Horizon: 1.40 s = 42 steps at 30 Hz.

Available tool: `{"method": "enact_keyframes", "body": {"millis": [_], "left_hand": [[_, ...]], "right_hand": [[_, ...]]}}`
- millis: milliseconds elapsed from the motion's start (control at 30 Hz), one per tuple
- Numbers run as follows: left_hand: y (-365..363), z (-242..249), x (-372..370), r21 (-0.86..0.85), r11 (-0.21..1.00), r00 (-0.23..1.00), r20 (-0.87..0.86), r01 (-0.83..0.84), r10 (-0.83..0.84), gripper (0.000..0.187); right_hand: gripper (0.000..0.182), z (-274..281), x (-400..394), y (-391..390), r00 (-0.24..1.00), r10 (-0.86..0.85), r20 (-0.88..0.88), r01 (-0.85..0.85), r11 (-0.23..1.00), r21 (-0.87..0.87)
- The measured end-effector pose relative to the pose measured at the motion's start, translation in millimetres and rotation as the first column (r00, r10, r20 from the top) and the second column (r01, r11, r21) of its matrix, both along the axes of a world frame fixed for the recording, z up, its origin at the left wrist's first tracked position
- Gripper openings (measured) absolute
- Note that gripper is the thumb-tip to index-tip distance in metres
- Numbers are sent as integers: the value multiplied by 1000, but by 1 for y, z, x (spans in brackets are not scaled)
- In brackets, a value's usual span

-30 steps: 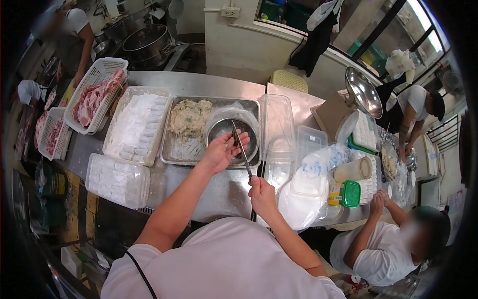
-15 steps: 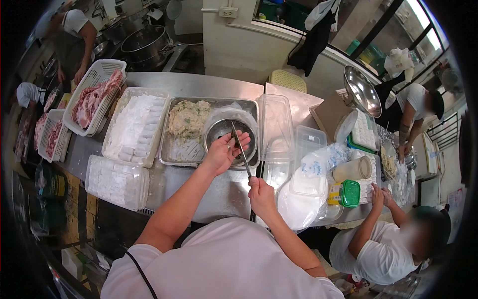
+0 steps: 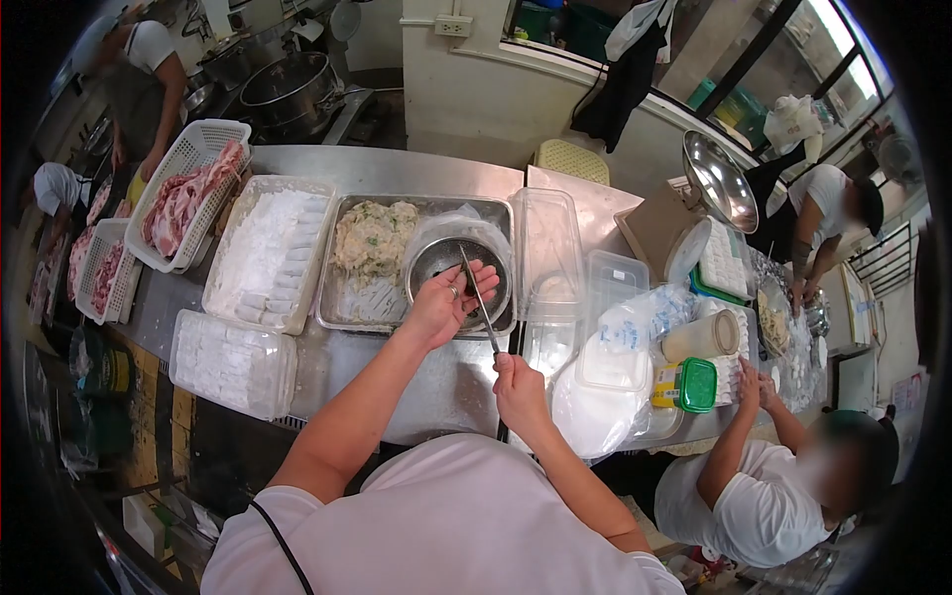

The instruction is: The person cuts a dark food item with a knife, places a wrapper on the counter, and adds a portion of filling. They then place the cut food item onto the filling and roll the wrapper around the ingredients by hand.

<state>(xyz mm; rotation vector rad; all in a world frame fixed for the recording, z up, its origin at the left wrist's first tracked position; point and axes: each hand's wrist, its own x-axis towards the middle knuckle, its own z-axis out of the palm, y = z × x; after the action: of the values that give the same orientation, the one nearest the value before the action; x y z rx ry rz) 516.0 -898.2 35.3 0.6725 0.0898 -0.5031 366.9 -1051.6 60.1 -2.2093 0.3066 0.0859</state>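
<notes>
My right hand (image 3: 520, 385) grips the handle of a long thin knife (image 3: 485, 315), its blade pointing up and away to the left. Palm up, my left hand (image 3: 451, 305) is over a dark perforated metal bowl (image 3: 426, 263). Between its thumb and fingers is a small dark piece that I cannot make out clearly. The blade lies across this palm, against or very close to the piece. The bowl rests on a plastic bag inside a steel tray (image 3: 332, 297). A pale minced mixture with green bits (image 3: 377, 236) fills the tray's far left part.
Left of the tray are a container of white floured rolls (image 3: 288, 248), a lidded container (image 3: 233, 362) and a white basket of raw meat (image 3: 188, 203). To the right stand clear containers (image 3: 550, 253) and a green-lidded tub (image 3: 697, 385). Co-workers stand at both sides.
My hands and the knife stay almost in place. The co-worker at the far left has shifted an arm slightly, and the hands of the co-worker at the lower right have moved a little.
</notes>
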Motion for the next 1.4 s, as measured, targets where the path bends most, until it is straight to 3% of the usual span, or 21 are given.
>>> {"method": "enact_keyframes", "body": {"millis": [267, 367, 467, 567, 667, 700, 733, 767, 867, 900, 1100, 1200, 1400], "left_hand": [[-1, -3, -4, 52, 999, 1000, -6, 4, -3, 34], [-4, -9, -7, 95, 994, 998, -22, -49, 51, 33], [-4, -27, -2, 199, 977, 997, -22, -71, 76, 32], [-2, -28, 1, 228, 967, 989, -66, -117, 136, 29], [2, -22, 2, 193, 969, 973, -143, -153, 182, 27], [4, -22, 2, 180, 970, 967, -169, -162, 192, 27], [7, -25, 3, 128, 982, 973, -164, -141, 161, 26], [9, -28, 3, 76, 990, 979, -157, -119, 129, 26], [10, -28, 1, -95, 995, 990, -140, -27, 14, 27], [9, -29, 0, -153, 988, 991, -132, 6, -27, 28], [0, -31, -3, -172, 985, 991, -128, 28, -50, 26], [-2, -25, -7, -97, 995, 977, -210, 3, -23, 25], [0, -28, -8, -140, 989, 987, -146, 50, -70, 18]], "right_hand": [[49, -4, 2, 0, 1000, 18, -5, -18, 999, -36], [46, 13, 6, 6, 995, 21, -102, -45, 970, -239], [42, 3, 7, 3, 998, 20, 58, 3, 929, -370], [39, -4, 12, -3, 999, 8, 46, 10, 922, -387], [40, -11, 13, -13, 999, 31, 19, -24, 955, -296], [42, -7, 14, -16, 991, -5, -131, 12, 999, 51], [44, 0, 15, -21, 960, 13, -281, 100, 919, 382], [46, 6, 15, -24, 908, 82, -410, 227, 727, 648], [53, 17, 10, -28, 851, 297, -433, 323, 353, 878], [54, 12, 8, -30, 841, 351, -412, 338, 254, 906], [55, -16, -3, -32, 821, 475, -318, 393, -65, 917], [54, -24, -4, -31, 818, 519, -249, 407, -216, 887], [53, -31, -4, -30, 814, 569, -115, 383, -378, 843]]}}
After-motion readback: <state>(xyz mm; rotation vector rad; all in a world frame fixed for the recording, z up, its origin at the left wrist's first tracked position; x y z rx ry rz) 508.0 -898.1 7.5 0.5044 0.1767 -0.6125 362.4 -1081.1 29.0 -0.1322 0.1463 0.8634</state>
